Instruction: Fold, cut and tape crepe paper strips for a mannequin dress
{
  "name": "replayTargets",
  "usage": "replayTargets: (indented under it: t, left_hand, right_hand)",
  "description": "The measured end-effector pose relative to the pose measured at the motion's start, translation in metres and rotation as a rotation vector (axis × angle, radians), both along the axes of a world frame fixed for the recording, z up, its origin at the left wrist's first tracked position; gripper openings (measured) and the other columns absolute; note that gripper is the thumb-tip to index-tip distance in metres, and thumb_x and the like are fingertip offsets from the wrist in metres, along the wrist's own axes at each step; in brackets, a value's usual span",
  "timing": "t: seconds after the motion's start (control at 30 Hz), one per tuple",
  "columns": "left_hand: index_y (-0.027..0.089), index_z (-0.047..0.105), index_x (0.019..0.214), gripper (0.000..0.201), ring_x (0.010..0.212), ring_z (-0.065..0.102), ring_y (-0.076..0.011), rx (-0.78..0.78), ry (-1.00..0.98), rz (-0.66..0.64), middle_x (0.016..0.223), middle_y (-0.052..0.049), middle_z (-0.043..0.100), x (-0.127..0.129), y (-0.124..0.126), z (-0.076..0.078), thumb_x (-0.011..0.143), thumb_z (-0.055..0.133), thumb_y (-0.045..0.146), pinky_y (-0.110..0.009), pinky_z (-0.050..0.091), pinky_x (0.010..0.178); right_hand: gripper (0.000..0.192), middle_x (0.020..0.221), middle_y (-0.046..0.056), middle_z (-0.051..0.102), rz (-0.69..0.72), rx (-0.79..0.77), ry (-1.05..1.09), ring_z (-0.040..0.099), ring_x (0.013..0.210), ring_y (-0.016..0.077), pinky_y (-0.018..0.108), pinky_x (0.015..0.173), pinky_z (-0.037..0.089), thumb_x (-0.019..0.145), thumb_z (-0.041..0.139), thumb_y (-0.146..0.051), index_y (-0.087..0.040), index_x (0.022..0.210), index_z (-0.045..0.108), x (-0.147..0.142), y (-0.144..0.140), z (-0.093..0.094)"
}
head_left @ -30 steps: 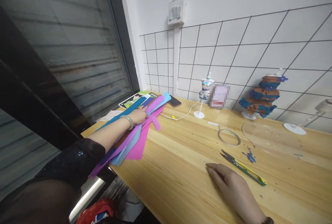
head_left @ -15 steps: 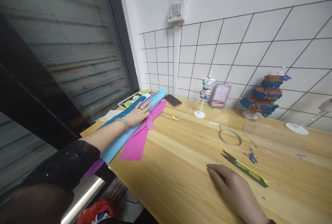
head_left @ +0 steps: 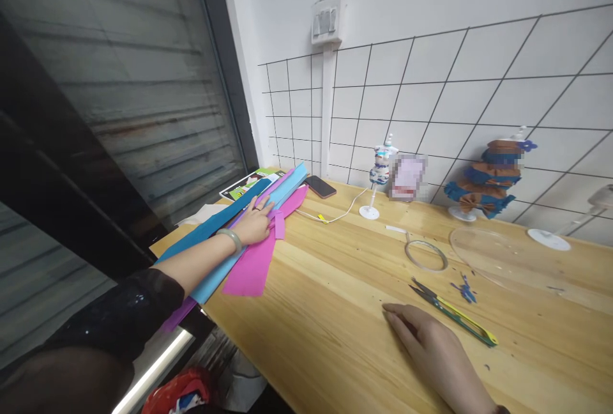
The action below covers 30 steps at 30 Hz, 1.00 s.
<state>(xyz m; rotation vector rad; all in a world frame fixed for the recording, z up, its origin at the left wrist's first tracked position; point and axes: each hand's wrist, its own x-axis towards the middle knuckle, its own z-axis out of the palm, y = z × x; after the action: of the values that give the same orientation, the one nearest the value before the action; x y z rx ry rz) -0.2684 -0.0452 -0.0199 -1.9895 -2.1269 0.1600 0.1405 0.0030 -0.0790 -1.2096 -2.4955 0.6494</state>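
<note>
My left hand [head_left: 254, 223] lies with fingers spread on a pile of long coloured sheets at the table's left end: light blue [head_left: 287, 185], dark teal [head_left: 211, 227], pink [head_left: 253, 266] and purple strips. A pale green bangle sits on that wrist. My right hand [head_left: 433, 350] rests flat, palm down, on the bare wooden table [head_left: 330, 299] near the front, holding nothing. Just beyond its fingers lie small scissors [head_left: 450, 312] with yellow-green handles.
A phone [head_left: 320, 186] with a white cable, a small mannequin stand [head_left: 380, 174], a wire ring [head_left: 425, 254], a clear plastic dome [head_left: 502, 254], blue scraps [head_left: 463, 289] and a mannequin dressed in brown and blue ruffles [head_left: 488, 181] stand along the wire-grid wall. A booklet [head_left: 246, 185] lies at the far left corner.
My left hand has shifted the sheets: the light blue one now lies on top, the pile is gathered closer together. The right hand has stayed in place.
</note>
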Motion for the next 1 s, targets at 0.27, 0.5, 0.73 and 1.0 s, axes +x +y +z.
replayTargets:
  t: [0.27, 0.5, 0.73, 1.0]
  left_hand:
    - [0.017, 0.062, 0.065, 0.021, 0.116, 0.045, -0.0264, 0.288, -0.5, 0.065, 0.115, -0.008, 0.058, 0.04, 0.003, 0.035, 0.076, 0.05, 0.03, -0.04, 0.033, 0.102]
    - [0.014, 0.059, 0.073, 0.017, 0.058, 0.056, -0.0132, 0.062, -1.919, 0.287, 0.067, -0.003, 0.06, 0.134, -0.011, 0.03, 0.073, 0.062, 0.031, -0.024, 0.043, 0.054]
    - [0.012, 0.058, 0.091, 0.023, 0.064, 0.063, -0.0146, -0.302, -2.4, 0.365, 0.079, -0.008, 0.067, 0.2, -0.017, -0.02, 0.07, 0.067, 0.017, -0.029, 0.05, 0.064]
    - [0.01, 0.061, 0.088, 0.019, 0.067, 0.065, -0.016, -0.365, -2.588, 0.365, 0.077, -0.009, 0.068, 0.211, 0.016, -0.039, 0.077, 0.063, 0.024, -0.028, 0.051, 0.066]
  right_hand:
    - [0.038, 0.104, 0.004, 0.068, 0.003, -0.032, 0.054, 0.063, 0.094, 0.0225, 0.036, 0.084, 0.049, 0.086, 0.038, -0.048, -0.026, 0.095, 0.067, 0.001, 0.001, 0.0]
    - [0.051, 0.114, 0.01, 0.064, -0.09, -0.426, 0.497, 0.06, 0.104, 0.0233, 0.035, 0.091, 0.047, 0.079, 0.048, -0.056, -0.019, 0.109, 0.062, -0.007, -0.006, 0.006]
    - [0.062, 0.134, 0.01, 0.048, -0.042, -0.678, 0.537, 0.043, 0.123, 0.0257, 0.04, 0.1, 0.038, 0.075, 0.054, -0.055, -0.019, 0.126, 0.051, -0.008, -0.012, 0.032]
    - [0.052, 0.127, 0.005, 0.055, 0.037, -0.778, 0.457, 0.05, 0.117, 0.0275, 0.042, 0.099, 0.039, 0.073, 0.06, -0.046, -0.027, 0.121, 0.056, 0.039, -0.021, 0.039]
